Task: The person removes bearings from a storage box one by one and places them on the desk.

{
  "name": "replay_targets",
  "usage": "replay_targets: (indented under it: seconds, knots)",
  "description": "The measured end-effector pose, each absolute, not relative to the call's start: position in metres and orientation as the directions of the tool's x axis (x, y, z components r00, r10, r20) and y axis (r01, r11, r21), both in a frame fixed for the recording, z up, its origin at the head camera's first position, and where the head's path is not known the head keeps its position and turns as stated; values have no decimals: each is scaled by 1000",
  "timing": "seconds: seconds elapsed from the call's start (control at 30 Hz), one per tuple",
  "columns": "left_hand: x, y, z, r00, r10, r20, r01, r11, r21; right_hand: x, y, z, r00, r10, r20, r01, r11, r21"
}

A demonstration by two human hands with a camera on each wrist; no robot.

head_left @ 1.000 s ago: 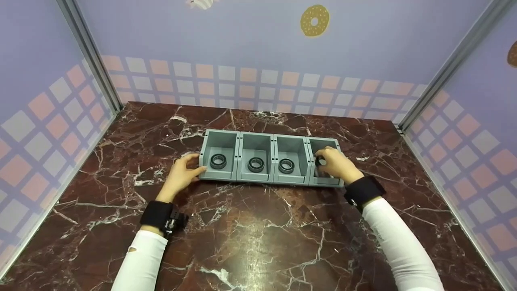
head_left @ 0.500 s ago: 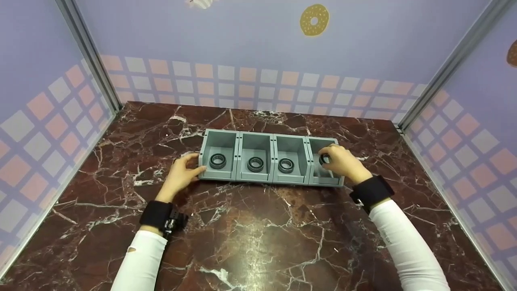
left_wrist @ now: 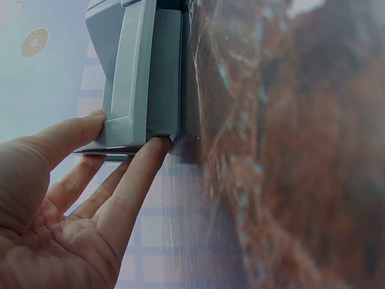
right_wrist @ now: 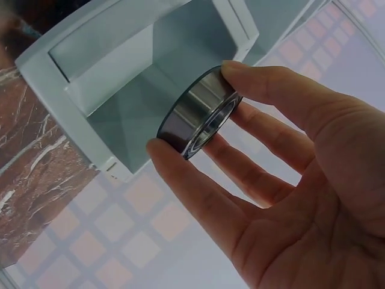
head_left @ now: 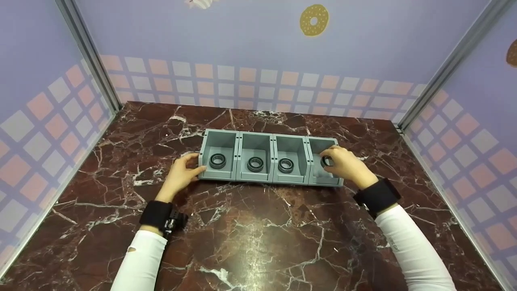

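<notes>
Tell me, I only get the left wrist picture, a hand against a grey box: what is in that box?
Observer: Four joined grey bins; the three on the left each hold one bearing.
Operator: And the fourth bin?
Observer: The right hand is over it, pinching a fourth bearing between thumb and fingertip.
Operator: Is that one down in the bin?
Observer: No, the right wrist view shows it held clear of the bin's floor, standing on edge.
</notes>
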State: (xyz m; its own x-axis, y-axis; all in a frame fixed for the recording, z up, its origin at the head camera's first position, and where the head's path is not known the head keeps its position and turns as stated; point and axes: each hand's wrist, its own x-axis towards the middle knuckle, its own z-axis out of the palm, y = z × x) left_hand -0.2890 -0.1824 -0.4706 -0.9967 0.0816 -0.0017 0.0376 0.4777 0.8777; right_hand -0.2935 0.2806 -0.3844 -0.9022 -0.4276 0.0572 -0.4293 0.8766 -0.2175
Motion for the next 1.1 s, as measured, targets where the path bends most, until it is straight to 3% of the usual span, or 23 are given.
replay_targets:
  seconds: [1.1]
  knots:
    - [-289,-184,-470,-996,85,9,49,484,874,-242,287,-380,-860,-501,94,-509,829,-232]
